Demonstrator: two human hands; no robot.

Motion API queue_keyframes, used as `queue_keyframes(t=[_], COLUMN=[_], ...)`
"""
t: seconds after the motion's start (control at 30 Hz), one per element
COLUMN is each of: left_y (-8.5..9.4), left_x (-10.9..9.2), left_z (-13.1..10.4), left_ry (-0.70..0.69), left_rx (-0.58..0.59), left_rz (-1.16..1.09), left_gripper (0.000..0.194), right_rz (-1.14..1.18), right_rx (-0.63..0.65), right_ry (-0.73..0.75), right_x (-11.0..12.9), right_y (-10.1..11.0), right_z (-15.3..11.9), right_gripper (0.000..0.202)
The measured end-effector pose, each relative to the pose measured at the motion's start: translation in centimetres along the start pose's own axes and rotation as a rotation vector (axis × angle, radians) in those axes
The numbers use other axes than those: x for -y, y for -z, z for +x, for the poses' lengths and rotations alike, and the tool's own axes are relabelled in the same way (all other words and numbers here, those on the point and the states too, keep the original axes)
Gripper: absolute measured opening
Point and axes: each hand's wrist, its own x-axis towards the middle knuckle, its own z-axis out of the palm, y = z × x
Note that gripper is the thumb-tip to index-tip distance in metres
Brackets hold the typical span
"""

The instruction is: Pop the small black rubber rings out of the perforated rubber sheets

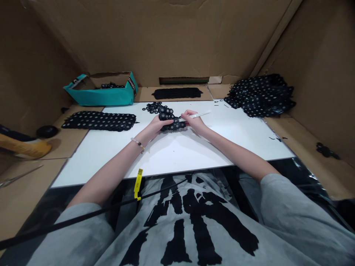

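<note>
My left hand (pixel 156 125) is closed on a black dotted piece (pixel 173 126) above the white board (pixel 177 155). In my right hand (pixel 193 120) is a white pen-like tool (pixel 202 114), its tip against the same piece. Several small black rings (pixel 153 107) lie just behind my left hand. A flat black dotted strip (pixel 100 120) is to the left, and a darker strip (pixel 177 93) lies beyond the board. At the back right is a heap of black dotted pieces (pixel 260 96).
A teal box (pixel 102 96) with black pieces inside stands at the back left. Scissors (pixel 20 176), a yellow object (pixel 26 147) and a round black object (pixel 47 131) are at the far left. Cardboard walls (pixel 177 40) surround the work surface. Black scraps lie at the right.
</note>
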Motion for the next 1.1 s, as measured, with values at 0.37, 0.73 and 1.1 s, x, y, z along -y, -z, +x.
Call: queue_keyframes(t=[0.37,0.73,1.1], left_y=[-0.4,0.2,0.1], left_x=[0.2,-0.1,0.5], left_z=[0.1,0.6,1.0], left_ry=[-0.031,0.012,-0.030], left_rx=[-0.059,-0.116,-0.170], left_rz=[-0.019,0.060,0.086], left_gripper=[0.052,0.046,0.023], right_rz=[0.026,-0.082,-0.085], right_rx=[0.026,-0.031,-0.022], right_ry=[0.003,0.079,0.075], right_x=[0.8,0.8,0.8], right_y=[-0.5,-0.5,-0.9], right_z=[-0.8,-0.6,-0.8], right_gripper=[0.039,0.037,0.034])
